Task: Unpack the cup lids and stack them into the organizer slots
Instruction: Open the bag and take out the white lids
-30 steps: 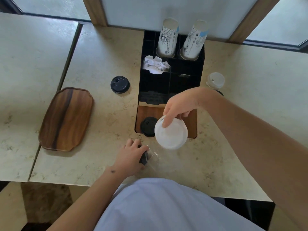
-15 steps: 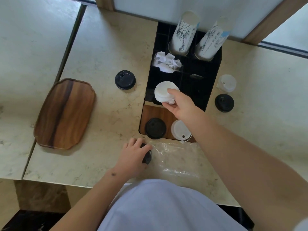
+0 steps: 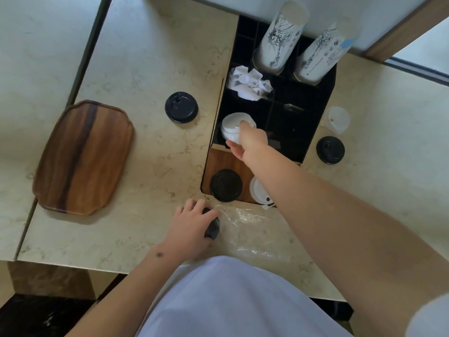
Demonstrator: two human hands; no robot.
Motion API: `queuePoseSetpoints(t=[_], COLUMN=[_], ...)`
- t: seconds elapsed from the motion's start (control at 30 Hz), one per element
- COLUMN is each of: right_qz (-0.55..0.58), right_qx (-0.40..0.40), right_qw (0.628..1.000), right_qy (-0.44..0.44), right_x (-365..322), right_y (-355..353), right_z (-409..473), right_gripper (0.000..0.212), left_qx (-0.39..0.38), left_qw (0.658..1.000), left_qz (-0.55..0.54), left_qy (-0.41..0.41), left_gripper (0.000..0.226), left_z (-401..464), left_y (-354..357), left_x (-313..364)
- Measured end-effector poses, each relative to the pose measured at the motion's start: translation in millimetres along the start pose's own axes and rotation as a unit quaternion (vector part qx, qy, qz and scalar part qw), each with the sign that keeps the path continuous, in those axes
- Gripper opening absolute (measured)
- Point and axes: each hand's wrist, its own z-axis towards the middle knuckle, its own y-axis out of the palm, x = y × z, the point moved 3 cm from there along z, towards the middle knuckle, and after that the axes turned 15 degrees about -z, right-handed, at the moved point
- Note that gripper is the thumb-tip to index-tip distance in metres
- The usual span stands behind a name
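- A stack of white lids (image 3: 234, 126) is held by the right hand (image 3: 250, 143) over the organizer (image 3: 313, 132), at its front-left black slot; the fingers are curled round the stack's near side.
- A few black lids (image 3: 211, 227) are gripped by the left hand (image 3: 192, 226) at the counter's (image 3: 145, 57) front edge, beside the plastic wrap (image 3: 247, 229).
- The lids are judged light, thin and slippery against one another; a loose stack could be fanned or crushed.
- Hold is best taken across the rims, from opposite sides.
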Motion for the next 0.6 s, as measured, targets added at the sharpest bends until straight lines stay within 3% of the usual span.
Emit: queuePoseSetpoints(t=[0.4,0.6], right_qz=[-0.014,-0.137], right_qx=[-0.017,0.004], right_qw=[0.998,0.991], right_qy=[0.058,-0.012], right_x=[-3,4], right_y=[4,-2], right_z=[14,21], right_gripper=[0.039,0.040], left_qx=[0.008,0.012], left_qw=[1.000,1.000], left_qz=[-0.013,-0.015], left_qy=[-0.005,-0.004], left_gripper=[0.064,0.067], left_z=[1,0], left_y=[-1,1], left_x=[-4,-5])
